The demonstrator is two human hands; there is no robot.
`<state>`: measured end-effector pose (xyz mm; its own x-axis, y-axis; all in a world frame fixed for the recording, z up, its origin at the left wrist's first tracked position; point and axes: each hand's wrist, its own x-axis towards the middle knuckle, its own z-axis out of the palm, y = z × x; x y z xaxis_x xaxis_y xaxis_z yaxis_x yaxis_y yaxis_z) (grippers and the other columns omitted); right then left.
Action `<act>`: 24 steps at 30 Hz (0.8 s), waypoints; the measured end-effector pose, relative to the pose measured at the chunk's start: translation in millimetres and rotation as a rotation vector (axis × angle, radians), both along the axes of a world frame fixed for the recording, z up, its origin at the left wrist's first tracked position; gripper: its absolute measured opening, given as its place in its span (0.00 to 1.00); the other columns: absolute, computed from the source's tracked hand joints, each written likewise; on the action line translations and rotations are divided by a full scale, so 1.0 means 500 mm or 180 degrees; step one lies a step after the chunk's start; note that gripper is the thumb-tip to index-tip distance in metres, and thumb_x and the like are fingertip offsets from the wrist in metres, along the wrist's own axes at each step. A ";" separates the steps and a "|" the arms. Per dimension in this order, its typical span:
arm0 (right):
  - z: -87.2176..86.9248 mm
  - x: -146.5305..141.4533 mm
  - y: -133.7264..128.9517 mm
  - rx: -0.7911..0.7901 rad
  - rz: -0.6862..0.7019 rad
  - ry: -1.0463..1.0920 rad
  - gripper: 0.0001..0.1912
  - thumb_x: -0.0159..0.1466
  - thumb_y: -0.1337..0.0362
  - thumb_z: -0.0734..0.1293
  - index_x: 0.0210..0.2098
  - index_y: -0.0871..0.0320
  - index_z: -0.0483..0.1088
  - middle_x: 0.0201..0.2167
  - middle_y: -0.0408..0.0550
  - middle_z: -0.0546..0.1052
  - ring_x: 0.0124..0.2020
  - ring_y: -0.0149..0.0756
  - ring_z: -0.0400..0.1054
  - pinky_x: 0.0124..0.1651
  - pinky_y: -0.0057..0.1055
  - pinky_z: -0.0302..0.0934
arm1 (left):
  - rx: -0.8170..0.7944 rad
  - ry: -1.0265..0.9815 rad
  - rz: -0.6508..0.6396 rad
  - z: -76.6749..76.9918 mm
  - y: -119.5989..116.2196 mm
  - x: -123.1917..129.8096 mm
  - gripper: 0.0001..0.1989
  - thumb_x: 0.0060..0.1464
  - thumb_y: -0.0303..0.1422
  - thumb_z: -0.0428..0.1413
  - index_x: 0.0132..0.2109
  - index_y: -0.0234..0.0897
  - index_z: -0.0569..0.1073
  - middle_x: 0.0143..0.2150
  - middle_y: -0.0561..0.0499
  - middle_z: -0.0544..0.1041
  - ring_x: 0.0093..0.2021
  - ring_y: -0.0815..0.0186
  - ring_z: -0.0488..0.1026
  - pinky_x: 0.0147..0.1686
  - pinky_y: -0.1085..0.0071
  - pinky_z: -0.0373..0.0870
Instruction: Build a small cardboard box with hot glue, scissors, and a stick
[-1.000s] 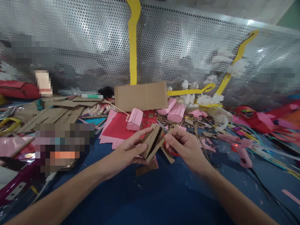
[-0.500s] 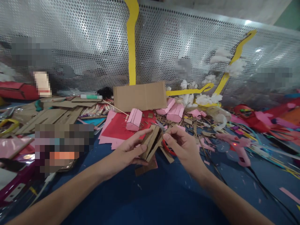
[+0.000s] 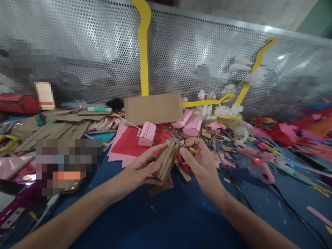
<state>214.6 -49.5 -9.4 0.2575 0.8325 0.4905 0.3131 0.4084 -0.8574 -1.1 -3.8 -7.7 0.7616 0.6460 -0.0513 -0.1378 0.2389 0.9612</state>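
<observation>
A small folded cardboard piece (image 3: 166, 160) is held tilted between the thumb and fingers of my left hand (image 3: 144, 166). Just right of it is my right hand (image 3: 199, 157), its thumb and index finger brought together near the cardboard's upper edge. Whatever lies between those fingertips is too small to make out. Red-handled scissors (image 3: 184, 162) lie partly hidden behind my right hand. Under the held piece rests another cardboard scrap (image 3: 158, 188). Beyond my left hand, a pink paper-covered block (image 3: 147, 134) sits on red paper (image 3: 127, 140).
A cardboard panel (image 3: 153, 108) stands before the perforated metal screen (image 3: 171, 55). A pink glue gun (image 3: 261, 162) with a black cable lies at right. Cardboard strips (image 3: 57, 133) are piled at left. Cotton tufts hang on yellow strips behind.
The folded cardboard's gap has narrowed and its flap now lies against the rest. My right fingertips have drawn slightly away from it. The whole view has shifted a little.
</observation>
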 end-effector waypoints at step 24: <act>0.009 0.024 0.006 -0.0231 0.0025 -0.0081 0.09 0.69 0.56 0.68 0.41 0.53 0.75 0.40 0.46 0.77 0.39 0.37 0.70 0.44 0.34 0.65 | -0.0043 0.0115 -0.0308 0.006 -0.004 -0.008 0.27 0.68 0.38 0.56 0.70 0.60 0.61 0.68 0.44 0.68 0.55 0.47 0.79 0.55 0.45 0.72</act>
